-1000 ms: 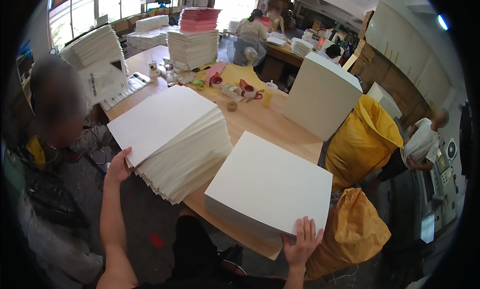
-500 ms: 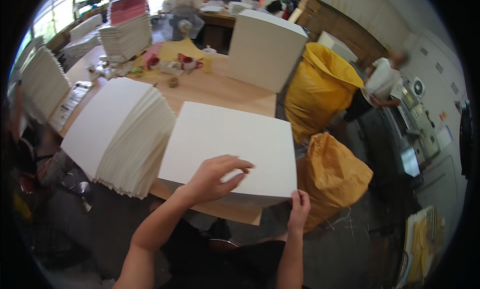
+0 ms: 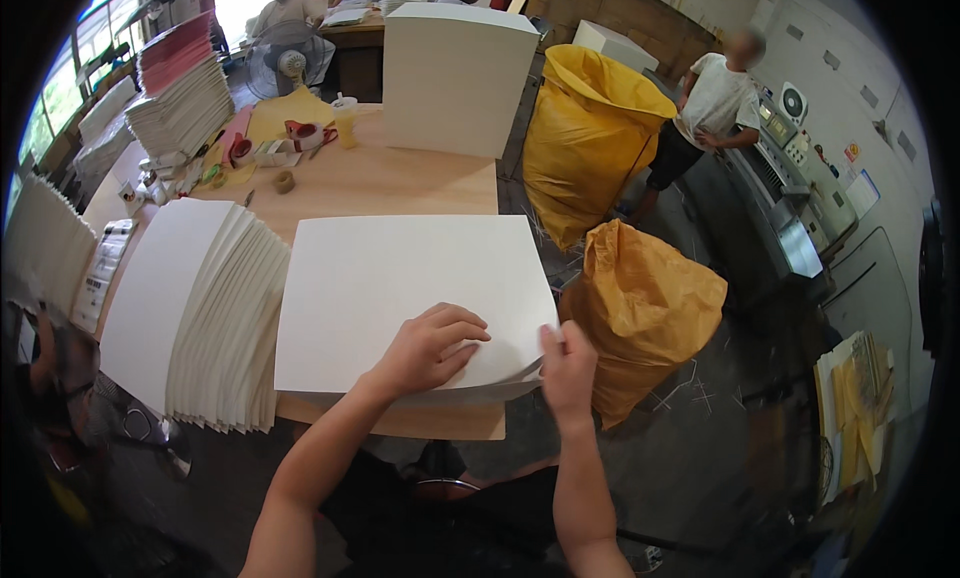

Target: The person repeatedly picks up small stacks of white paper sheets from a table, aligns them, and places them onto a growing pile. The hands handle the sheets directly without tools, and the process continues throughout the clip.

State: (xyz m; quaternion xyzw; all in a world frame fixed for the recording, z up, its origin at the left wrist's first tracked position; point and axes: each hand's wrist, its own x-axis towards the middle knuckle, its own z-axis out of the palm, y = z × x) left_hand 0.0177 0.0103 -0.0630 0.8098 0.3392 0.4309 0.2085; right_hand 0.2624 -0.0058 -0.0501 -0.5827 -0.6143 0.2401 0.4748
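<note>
A squared stack of large white paper sheets [image 3: 400, 278] lies before me on the wooden table. Upon its top sheet, toward the near right, rests my left hand [image 3: 432, 346], fingers loosely bent and apart, gripping nothing. At the stack's right near corner, my right hand [image 3: 570, 370] is closed with thumb and fingers on the sheet edges, and the corner there is slightly lifted and bent. How many sheets it pinches is hidden. To the left leans a second pile of white sheets [image 3: 170, 298], its edges fanned out in steps.
On the table [image 3: 400, 183] are a tape roll [image 3: 283, 182], red tape dispensers [image 3: 305, 133] and a drink cup [image 3: 345, 123]. A tall white stack [image 3: 455, 78] stands at the back. Right of the table are a yellow bag [image 3: 600, 128] and an orange bag [image 3: 650, 303]; a person [image 3: 722, 98] stands beyond.
My right hand has moved up along the stack's right side and now bends its corner. My left hand has settled flatter on the top sheet. The view has turned rightward.
</note>
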